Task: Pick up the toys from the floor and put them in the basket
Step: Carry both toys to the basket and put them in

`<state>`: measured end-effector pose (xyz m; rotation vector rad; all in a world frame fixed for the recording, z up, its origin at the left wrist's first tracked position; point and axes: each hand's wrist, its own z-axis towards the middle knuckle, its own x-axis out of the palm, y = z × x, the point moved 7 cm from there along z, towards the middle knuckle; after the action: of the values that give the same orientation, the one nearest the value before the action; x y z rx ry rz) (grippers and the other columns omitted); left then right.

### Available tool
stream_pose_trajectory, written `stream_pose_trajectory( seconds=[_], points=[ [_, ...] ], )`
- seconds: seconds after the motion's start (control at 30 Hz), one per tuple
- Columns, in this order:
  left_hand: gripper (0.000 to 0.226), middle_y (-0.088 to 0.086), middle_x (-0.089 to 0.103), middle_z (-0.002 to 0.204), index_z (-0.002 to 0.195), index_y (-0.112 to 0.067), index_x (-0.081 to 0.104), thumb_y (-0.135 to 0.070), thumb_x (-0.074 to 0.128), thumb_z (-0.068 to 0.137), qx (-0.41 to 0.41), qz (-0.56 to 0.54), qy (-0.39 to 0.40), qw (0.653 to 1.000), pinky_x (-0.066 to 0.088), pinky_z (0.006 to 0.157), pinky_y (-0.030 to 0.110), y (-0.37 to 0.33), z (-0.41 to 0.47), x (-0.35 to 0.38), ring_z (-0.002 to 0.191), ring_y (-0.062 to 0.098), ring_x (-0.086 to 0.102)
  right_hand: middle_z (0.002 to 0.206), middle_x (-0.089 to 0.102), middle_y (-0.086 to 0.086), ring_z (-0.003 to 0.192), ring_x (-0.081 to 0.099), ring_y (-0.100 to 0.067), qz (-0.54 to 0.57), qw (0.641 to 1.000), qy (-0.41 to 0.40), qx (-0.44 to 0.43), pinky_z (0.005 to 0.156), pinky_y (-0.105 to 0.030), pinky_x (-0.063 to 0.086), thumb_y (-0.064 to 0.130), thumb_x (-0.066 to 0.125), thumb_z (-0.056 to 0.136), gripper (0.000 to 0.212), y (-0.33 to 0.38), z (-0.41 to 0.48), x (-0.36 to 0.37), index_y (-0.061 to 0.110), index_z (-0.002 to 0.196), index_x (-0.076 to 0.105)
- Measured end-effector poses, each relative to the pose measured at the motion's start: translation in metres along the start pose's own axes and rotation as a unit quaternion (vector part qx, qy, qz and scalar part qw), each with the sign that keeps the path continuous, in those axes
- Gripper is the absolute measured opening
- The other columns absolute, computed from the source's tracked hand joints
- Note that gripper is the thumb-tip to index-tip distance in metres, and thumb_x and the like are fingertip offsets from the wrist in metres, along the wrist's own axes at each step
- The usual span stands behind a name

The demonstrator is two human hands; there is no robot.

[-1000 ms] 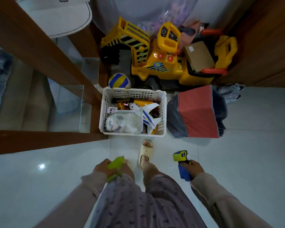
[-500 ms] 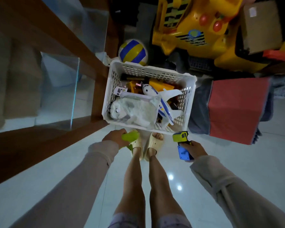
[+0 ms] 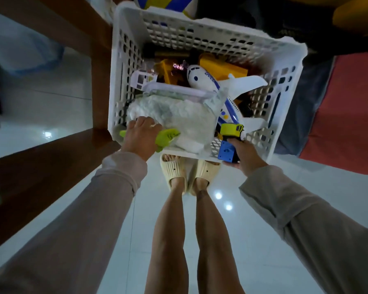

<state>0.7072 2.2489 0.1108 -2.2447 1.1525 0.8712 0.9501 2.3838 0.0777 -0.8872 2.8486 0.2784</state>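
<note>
We stand over the white basket [image 3: 123, 60] with both hands reaching across its near rim. Our left hand [image 3: 141, 137] is wrapped around a green toy [image 3: 167, 137]; the fingers [image 3: 142, 124] curl over its top, and the toy sticks out on either side of them, its longer end pointing right, over a pale bundle in clear plastic [image 3: 179, 122] that fills the near part of the basket. The fingertips sit just above that bundle, at the basket's near left corner. Our right hand [image 3: 245, 152] grips a toy truck [image 3: 228, 141] with a yellow cab and a blue body; the fingers close round the blue part from below and the side, and the cab stands above them, just inside the near right corner. Just past the cab, further from the fingers, lies a white toy plane [image 3: 202, 79] with blue stripes, its nose pointing to the far left and one wing spread toward the right wall. Beyond it are yellow toys [image 3: 223, 67], partly hidden. Below the hands, our feet in cream slippers [image 3: 173, 170] stand on the glossy white floor [image 3: 263, 240], toes tucked under the basket's near edge.
</note>
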Motion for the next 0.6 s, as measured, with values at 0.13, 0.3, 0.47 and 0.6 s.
stream_pose_trajectory(
  seconds=[0.13,0.3,0.47,0.6],
  points=[
    [0.024,0.014,0.068,0.083,0.088,-0.009,0.07,-0.01,0.074,0.064,0.037,0.085,-0.053,0.994,0.053,0.065,0.039,-0.008,-0.008,-0.003,0.078,0.033,0.066,0.096,0.057,-0.009,0.088,0.057,-0.025,-0.033,0.997,-0.042,-0.056,0.078,-0.045,0.051,0.018,0.058,0.087,0.015,0.013,0.014,0.013,0.016,0.101,0.055],
    [0.027,0.017,0.065,0.092,0.096,-0.006,0.066,0.004,0.061,0.071,0.012,0.025,-0.01,1.0,0.052,0.047,0.036,-0.005,-0.013,0.006,0.074,0.034,0.068,0.065,0.049,-0.002,0.07,0.046,-0.022,-0.098,0.981,-0.113,-0.123,0.06,-0.026,0.036,0.012,0.056,0.085,0.008,0.027,0.022,0.019,0.013,0.077,0.058],
    [0.02,0.001,0.069,0.068,0.068,-0.018,0.07,-0.007,0.076,0.053,0.041,0.154,-0.031,0.987,0.046,0.032,0.02,-0.015,-0.013,0.006,0.045,0.016,0.063,0.097,0.053,-0.007,0.091,0.05,-0.021,-0.128,0.98,-0.098,-0.113,0.082,-0.033,0.042,0.011,0.053,0.089,0.032,0.021,0.039,0.025,0.004,0.119,0.058],
    [0.015,-0.005,0.068,0.061,0.054,-0.021,0.069,-0.016,0.08,0.046,0.005,0.164,-0.031,0.986,0.043,0.032,0.016,-0.022,-0.009,0.008,0.042,0.009,0.062,0.096,0.051,-0.008,0.087,0.049,-0.022,-0.191,0.978,-0.085,-0.026,0.083,-0.036,0.047,0.027,0.053,0.087,0.032,0.009,0.049,0.023,0.008,0.111,0.061]
  ],
)
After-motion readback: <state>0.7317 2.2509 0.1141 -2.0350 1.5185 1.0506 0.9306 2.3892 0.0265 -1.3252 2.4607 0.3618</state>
